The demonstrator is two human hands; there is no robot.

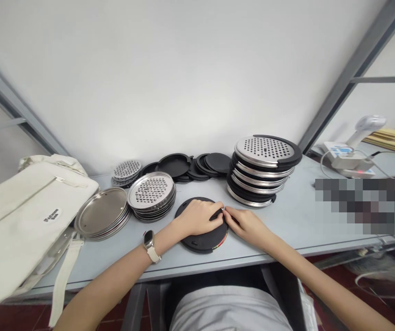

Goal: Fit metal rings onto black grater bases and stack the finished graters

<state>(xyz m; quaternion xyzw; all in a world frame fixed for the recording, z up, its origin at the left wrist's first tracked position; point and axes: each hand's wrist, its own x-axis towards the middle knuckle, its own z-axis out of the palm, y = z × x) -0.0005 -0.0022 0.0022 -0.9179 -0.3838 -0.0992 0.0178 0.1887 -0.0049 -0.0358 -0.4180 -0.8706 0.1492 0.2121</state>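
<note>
A black round disc (202,242), with a small raised oval on its face and a strip of bright colour along its right edge, lies on the table in front of me. My left hand (201,216) lies across its top, fingers curled toward the right edge. At that same edge my right hand (243,224) pinches with thumb and fingers, close to the left fingertips. A small shiny bit shows between the hands, too small to name. Right of the disc rises a stack of perforated metal plates (264,149) in black rims. To its left sits a pile of metal grater plates (151,191).
Plain round metal plates (104,209) are stacked beside a white bag (28,216) at the left. Black round rims (174,165) and grey perforated discs (127,169) lie along the wall. On the right are a white handheld device on a stand (363,133), cables and a pixelated patch.
</note>
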